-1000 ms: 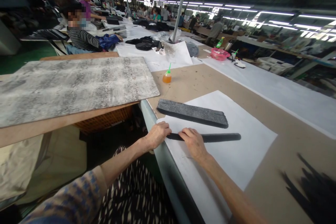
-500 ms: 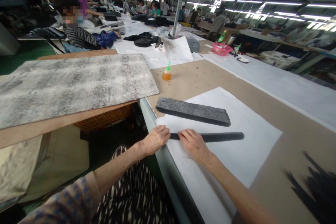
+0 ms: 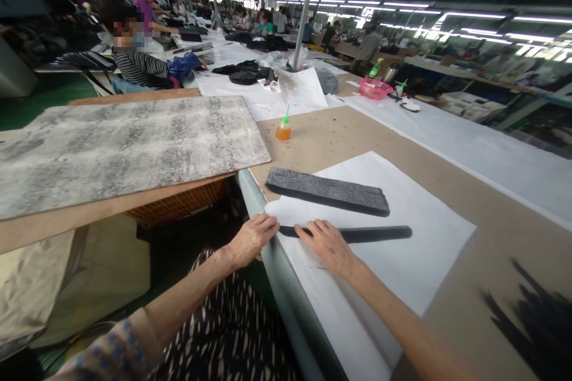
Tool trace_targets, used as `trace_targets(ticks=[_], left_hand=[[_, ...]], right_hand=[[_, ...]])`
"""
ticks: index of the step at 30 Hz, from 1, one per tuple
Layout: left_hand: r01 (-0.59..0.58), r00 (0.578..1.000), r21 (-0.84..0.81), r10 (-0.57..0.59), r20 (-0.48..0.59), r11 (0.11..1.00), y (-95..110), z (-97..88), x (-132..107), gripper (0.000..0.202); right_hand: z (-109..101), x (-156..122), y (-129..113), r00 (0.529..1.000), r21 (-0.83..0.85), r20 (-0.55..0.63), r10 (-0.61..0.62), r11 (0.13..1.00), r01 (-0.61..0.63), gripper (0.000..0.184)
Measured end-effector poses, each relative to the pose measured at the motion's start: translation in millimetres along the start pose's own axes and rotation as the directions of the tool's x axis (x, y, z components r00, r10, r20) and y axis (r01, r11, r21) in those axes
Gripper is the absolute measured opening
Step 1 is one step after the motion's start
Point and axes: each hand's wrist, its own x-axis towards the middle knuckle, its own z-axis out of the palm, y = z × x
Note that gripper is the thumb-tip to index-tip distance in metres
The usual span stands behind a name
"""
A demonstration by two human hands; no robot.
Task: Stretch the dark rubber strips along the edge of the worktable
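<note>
A thin black strip [image 3: 370, 233] lies on a white paper sheet [image 3: 424, 238] near the table's front edge. My right hand [image 3: 326, 244] rests palm down on the strip's left part, fingers stretched flat over it. My left hand [image 3: 250, 239] sits at the table edge just left of the strip's end, fingers curled down on the paper; whether they touch the strip I cannot tell. Behind the strip lies a grey felt-like slab [image 3: 328, 190], partly on the paper.
An orange glue bottle with a green tip [image 3: 283, 128] stands further back on the brown table. A grey mottled board [image 3: 125, 146] lies at left. Black strips [image 3: 531, 315] pile at right. A pink basket [image 3: 374, 89] and seated workers are far behind.
Both hands have slid a little left and toward me along the strip. The strip's left end now shows between the two hands.
</note>
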Motion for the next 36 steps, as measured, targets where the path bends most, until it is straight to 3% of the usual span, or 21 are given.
trace_targets(ticks=[5, 8, 10, 12, 14, 16, 19, 24, 30, 36], left_hand=[[0.043, 0.998, -0.053, -0.044, -0.032, 0.998, -1.8, 3.6, -7.5, 0.053], [0.097, 0.985, -0.151, -0.116, -0.124, 0.984, 1.5, 6.5, -12.0, 0.050], [0.173, 0.950, -0.284, -0.236, -0.207, 0.943, 6.4, 8.0, -15.4, 0.044], [0.278, 0.870, -0.487, -0.432, -0.237, 0.828, 12.5, 9.4, -18.2, 0.032], [0.375, 0.769, -0.689, -0.623, -0.143, 0.621, 17.6, 11.6, -19.9, 0.027], [0.431, 0.701, -0.807, -0.713, 0.019, 0.403, 19.5, 15.2, -19.8, 0.038], [0.447, 0.678, -0.871, -0.712, 0.182, 0.203, 16.3, 22.5, -16.2, 0.046], [0.406, 0.666, -0.913, -0.698, 0.263, 0.043, 6.2, 35.8, -9.7, 0.035], [0.341, 0.627, -0.909, -0.662, 0.410, -0.240, -1.7, 52.0, -16.3, 0.032], [0.348, 0.596, -0.893, -0.668, 0.446, -0.286, -8.5, 57.2, -25.5, 0.032]], right_hand=[[-5.2, -7.2, -4.2, 1.000, 0.017, 0.007, 0.011, 1.000, -0.012, 0.041], [-10.6, -20.2, -7.2, 0.998, 0.023, 0.027, 0.052, 0.998, -0.053, 0.044], [-14.6, -26.7, -11.0, 0.995, 0.015, 0.045, 0.086, 0.996, -0.086, 0.046], [-18.3, -26.8, -17.2, 0.993, 0.014, 0.061, 0.104, 0.994, -0.105, 0.045], [-21.0, -19.3, -25.3, 0.992, 0.024, 0.072, 0.105, 0.994, -0.107, 0.042], [-22.6, -7.1, -33.6, 0.993, 0.041, 0.074, 0.093, 0.995, -0.096, 0.039], [-22.6, 10.7, -42.7, 0.996, 0.055, 0.057, 0.070, 0.996, -0.073, 0.038], [-18.6, 18.1, -43.1, 0.998, 0.061, 0.034, 0.050, 0.997, -0.052, 0.036], [-9.8, 6.9, -33.2, 1.000, 0.123, -0.014, -0.022, 0.992, 0.024, 0.027], [-4.3, -3.6, -26.6, 0.998, 0.153, -0.067, 0.000, 0.988, 0.010, 0.028]])
